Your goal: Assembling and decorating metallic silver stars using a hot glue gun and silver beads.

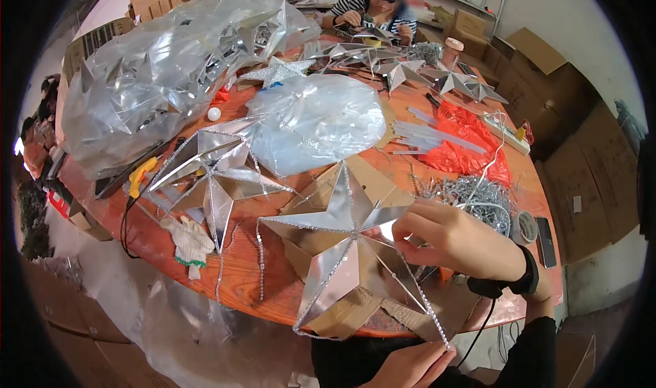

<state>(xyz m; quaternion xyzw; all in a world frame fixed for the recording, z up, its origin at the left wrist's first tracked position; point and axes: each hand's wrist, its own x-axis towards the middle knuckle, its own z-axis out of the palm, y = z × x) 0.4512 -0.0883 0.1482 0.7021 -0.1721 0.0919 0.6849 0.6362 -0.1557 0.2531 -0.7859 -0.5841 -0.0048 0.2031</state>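
— Where is this one view looking from?

— From the worker's head, tilted steeply down over the near rim of the round orange-brown wooden counter. The faceted silver foil star sits close under the lens, with the right hand on its right side and the left hand at the bottom edge.

— And facing which way?

— Forward across the counter to a seated person in a striped top on the far side, small and distant. The fisheye bends the counter rim and blackens the corners. There is no second view to overlap with.
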